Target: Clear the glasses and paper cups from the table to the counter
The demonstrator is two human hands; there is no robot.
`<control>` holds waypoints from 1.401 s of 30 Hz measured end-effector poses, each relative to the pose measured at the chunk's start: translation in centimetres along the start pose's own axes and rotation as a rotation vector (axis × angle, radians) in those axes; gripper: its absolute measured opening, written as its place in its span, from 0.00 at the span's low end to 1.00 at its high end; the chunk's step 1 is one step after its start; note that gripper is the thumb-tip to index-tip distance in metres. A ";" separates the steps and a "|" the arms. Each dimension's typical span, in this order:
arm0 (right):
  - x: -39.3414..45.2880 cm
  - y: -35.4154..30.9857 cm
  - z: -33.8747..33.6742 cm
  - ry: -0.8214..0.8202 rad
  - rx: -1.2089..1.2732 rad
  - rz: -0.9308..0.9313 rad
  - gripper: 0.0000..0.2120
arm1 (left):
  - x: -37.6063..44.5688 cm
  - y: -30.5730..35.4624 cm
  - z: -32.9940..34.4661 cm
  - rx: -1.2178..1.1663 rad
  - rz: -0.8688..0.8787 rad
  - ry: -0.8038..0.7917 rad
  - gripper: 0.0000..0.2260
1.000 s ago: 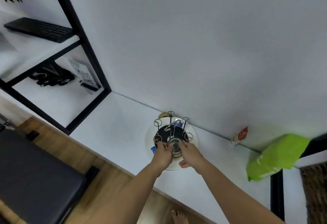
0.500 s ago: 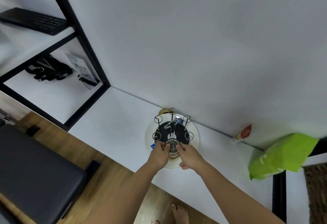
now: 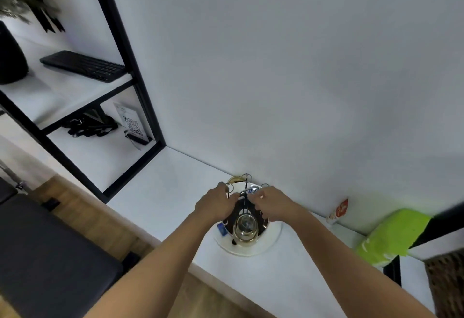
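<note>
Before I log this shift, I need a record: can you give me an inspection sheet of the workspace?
Surface: white counter against the wall.
Job's things: one glass upside down on the cup rack, which stands in a round white tray.
Clutter: green bag, small red-and-white packet.
Grippers: left hand and right hand at the rack's upper prongs; fingers hidden, hold unclear.
Cables: nothing seen.
Surroundings: black-framed shelf with keyboard, QR sign, black straps.

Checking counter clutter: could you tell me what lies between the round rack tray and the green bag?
In the head view, only a small red-and-white packet by the wall; otherwise bare counter.
</note>
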State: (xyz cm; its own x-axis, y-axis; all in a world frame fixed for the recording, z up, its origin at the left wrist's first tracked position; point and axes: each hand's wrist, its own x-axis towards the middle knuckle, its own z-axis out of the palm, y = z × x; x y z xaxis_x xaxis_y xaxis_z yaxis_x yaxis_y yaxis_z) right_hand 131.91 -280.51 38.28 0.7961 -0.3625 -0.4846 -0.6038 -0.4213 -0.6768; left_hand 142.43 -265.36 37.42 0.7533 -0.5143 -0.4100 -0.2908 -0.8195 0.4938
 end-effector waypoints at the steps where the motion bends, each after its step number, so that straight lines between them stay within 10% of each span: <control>1: -0.6 -1.6 -1.2 0.028 0.002 -0.054 0.19 | -0.4 0.7 -1.9 -0.036 0.057 0.054 0.22; 16: -16.1 -23.8 -11.1 0.616 0.290 -0.969 0.33 | -15.3 9.6 -25.5 -0.232 0.895 0.857 0.27; 42: -23.9 -23.4 -7.9 0.241 0.247 -1.296 0.22 | -30.8 6.0 -23.0 -0.181 0.557 1.148 0.27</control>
State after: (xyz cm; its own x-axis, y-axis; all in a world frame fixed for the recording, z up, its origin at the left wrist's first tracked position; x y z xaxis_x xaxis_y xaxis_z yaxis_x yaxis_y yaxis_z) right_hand 126.71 -268.50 70.08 0.7420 0.0338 0.6695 0.6187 -0.4192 -0.6645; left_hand 131.06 -248.62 70.71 0.6564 -0.1891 0.7303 -0.7125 -0.4737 0.5177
